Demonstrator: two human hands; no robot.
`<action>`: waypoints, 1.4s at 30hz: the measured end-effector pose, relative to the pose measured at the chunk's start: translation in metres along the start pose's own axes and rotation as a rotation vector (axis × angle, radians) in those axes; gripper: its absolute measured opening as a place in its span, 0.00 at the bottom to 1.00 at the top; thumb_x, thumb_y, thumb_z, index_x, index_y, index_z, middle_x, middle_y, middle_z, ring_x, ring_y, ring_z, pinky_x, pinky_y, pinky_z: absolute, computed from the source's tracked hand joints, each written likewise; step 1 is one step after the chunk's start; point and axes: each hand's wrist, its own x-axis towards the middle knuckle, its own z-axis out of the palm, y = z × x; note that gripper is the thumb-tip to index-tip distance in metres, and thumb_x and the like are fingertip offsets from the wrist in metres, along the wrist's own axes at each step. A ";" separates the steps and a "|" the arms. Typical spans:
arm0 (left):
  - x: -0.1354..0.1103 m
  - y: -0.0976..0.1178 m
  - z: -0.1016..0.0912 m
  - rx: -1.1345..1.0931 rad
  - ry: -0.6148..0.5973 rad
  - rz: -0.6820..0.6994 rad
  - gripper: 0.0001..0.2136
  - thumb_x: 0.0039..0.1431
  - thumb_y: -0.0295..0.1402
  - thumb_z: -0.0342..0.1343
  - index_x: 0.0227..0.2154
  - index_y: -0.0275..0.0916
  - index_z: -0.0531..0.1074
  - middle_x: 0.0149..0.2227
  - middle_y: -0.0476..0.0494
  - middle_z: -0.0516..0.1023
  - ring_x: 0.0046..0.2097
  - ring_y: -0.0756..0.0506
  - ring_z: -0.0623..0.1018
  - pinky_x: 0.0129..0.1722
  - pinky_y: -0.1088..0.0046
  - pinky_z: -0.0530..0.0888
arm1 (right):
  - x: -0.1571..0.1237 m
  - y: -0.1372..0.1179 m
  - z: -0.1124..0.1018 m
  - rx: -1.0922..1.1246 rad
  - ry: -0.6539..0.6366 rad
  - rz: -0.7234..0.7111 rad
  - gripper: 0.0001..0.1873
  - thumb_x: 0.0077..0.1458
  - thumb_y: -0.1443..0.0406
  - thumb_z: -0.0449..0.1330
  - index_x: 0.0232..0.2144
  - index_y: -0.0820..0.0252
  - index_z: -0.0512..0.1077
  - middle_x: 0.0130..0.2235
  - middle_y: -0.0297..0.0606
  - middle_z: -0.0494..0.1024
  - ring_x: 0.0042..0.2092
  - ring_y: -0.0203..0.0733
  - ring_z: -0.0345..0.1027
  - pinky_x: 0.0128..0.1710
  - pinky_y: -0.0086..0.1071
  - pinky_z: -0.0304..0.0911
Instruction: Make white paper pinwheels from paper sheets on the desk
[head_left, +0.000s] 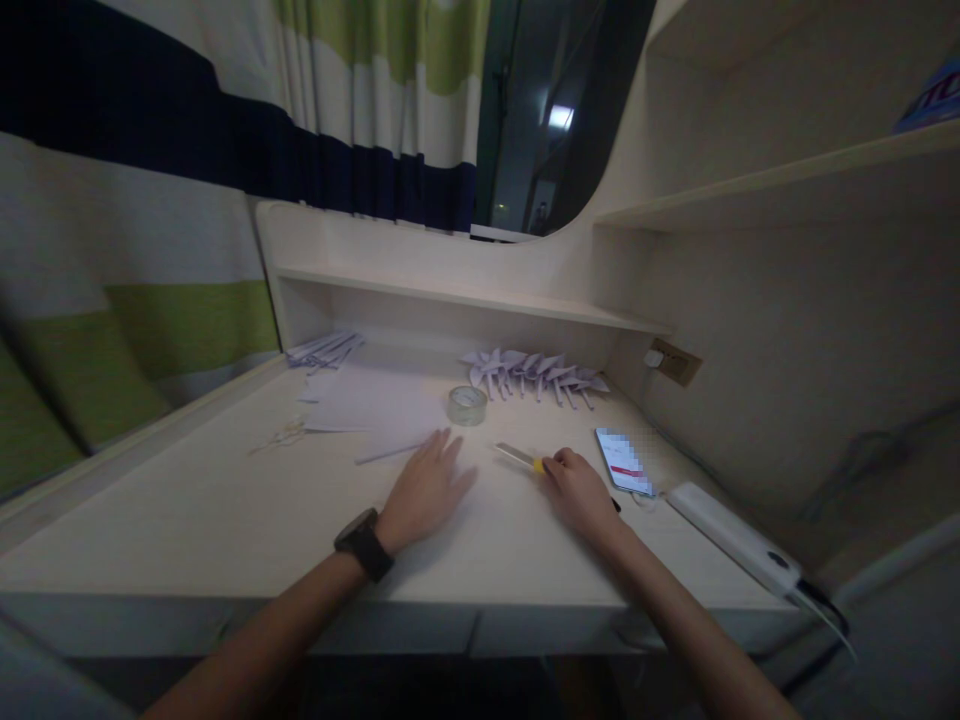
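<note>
My right hand (584, 492) is wrapped round a yellow-handled utility knife (517, 456), its blade pointing left over the desk. My left hand (426, 485), with a black watch (364, 544) on the wrist, is spread flat above the desk, fingers apart and slightly blurred. Just beyond its fingertips stands a roll of clear tape (467, 406). A thin paper stick (388, 454) lies beside the left fingers, close to a stack of white paper sheets (375, 390). Behind the tape, several paper pinwheels (532, 375) lie in a row.
A bundle of paper strips (325, 350) lies at the back left, with small scraps (281, 436) nearer. To the right are a phone (625, 461) and a white power strip (733, 540) with cables. A low shelf (465, 297) runs along the back; curtains (180, 240) hang at the left.
</note>
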 end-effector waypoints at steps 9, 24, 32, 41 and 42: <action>0.034 0.002 -0.030 -0.575 -0.510 0.043 0.17 0.52 0.43 0.57 0.31 0.31 0.79 0.27 0.41 0.80 0.28 0.44 0.76 0.28 0.73 0.67 | 0.000 -0.023 -0.040 -0.022 0.279 -0.466 0.12 0.60 0.68 0.53 0.45 0.58 0.71 0.39 0.43 0.72 0.41 0.45 0.63 0.40 0.37 0.60; 0.027 0.015 -0.042 -0.744 -0.328 -0.089 0.10 0.48 0.35 0.59 0.25 0.32 0.79 0.23 0.42 0.78 0.25 0.49 0.72 0.26 0.75 0.64 | 0.009 -0.042 -0.025 1.831 0.008 0.205 0.23 0.46 0.50 0.64 0.42 0.55 0.72 0.39 0.41 0.77 0.42 0.49 0.71 0.43 0.46 0.66; 0.011 -0.010 -0.055 -0.524 -0.331 -0.028 0.18 0.58 0.43 0.50 0.27 0.35 0.78 0.24 0.45 0.77 0.26 0.49 0.72 0.26 0.76 0.61 | 0.032 -0.053 -0.011 2.047 -0.248 0.227 0.11 0.48 0.59 0.64 0.31 0.61 0.76 0.34 0.40 0.79 0.41 0.46 0.72 0.46 0.43 0.65; -0.022 -0.065 -0.075 0.021 -0.274 -0.129 0.20 0.58 0.47 0.46 0.23 0.37 0.72 0.26 0.40 0.75 0.28 0.45 0.70 0.30 0.72 0.60 | 0.026 -0.069 0.025 2.135 -0.490 0.280 0.11 0.48 0.61 0.64 0.30 0.64 0.77 0.33 0.41 0.79 0.43 0.48 0.73 0.50 0.42 0.60; -0.022 -0.064 -0.074 0.010 -0.294 -0.131 0.20 0.58 0.47 0.46 0.22 0.36 0.72 0.25 0.40 0.74 0.28 0.45 0.70 0.29 0.72 0.60 | 0.026 -0.070 0.026 2.130 -0.476 0.285 0.10 0.47 0.62 0.65 0.30 0.65 0.77 0.33 0.41 0.79 0.42 0.47 0.73 0.51 0.41 0.60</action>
